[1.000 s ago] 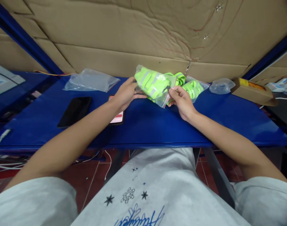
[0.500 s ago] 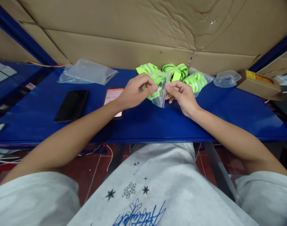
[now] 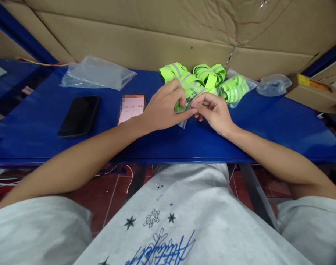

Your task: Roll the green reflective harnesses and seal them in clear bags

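Note:
A clear plastic bag (image 3: 184,105) stuffed with neon-green reflective straps lies on the blue table (image 3: 267,129), pinched at its mouth by both hands. My left hand (image 3: 164,108) grips the bag's edge with thumb and fingers closed. My right hand (image 3: 213,110) pinches the same edge from the right. Loose neon-green straps (image 3: 208,73) lie just behind the hands. Another bag of green straps (image 3: 235,90) sits to their right.
A black phone (image 3: 79,116) and a lit phone showing a timer (image 3: 131,107) lie left of my hands. Empty clear bags (image 3: 96,73) lie at the back left, a crumpled bag (image 3: 272,85) and a cardboard box (image 3: 313,92) at the back right. Cardboard lines the wall.
The bag was held up with hands apart; now it is lowered near the table. Both hands have come together at its open edge, and the view has shifted down.

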Available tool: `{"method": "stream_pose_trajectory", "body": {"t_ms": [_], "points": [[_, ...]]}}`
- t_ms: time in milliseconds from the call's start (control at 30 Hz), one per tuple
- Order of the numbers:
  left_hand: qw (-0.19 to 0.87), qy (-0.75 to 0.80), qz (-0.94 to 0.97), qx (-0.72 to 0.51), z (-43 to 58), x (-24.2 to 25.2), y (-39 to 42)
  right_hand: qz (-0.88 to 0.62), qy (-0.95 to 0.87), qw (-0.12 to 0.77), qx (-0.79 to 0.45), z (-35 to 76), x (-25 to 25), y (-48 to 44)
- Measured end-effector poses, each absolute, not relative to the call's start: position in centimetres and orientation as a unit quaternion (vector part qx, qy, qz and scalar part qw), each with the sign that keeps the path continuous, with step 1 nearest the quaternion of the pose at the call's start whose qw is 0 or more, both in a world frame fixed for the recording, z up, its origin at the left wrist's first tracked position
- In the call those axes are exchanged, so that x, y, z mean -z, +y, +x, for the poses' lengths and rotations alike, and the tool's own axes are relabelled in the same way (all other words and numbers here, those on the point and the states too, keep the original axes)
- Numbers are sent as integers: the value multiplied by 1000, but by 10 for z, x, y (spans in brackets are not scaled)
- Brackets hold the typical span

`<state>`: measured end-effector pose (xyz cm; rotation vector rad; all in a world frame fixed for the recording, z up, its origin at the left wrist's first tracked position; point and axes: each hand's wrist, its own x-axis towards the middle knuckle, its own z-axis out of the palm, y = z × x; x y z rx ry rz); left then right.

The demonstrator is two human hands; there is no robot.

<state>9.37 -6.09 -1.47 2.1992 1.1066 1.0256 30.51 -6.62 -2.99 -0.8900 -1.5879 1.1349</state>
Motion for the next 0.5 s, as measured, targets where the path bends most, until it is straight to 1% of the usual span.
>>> {"method": "stream_pose_trajectory", "body": {"t_ms": [133,367,500], "points": [[178,381,829,-369,90,19,-59,-341,-665,484,-454,307,33,-65],[27,306,881,-360,79,30,-42,-309,-684,496,-436,308,41,-54],[-30,313,888,-334,81,29,-44,-308,-677,517,-424,311,39,-48]]}}
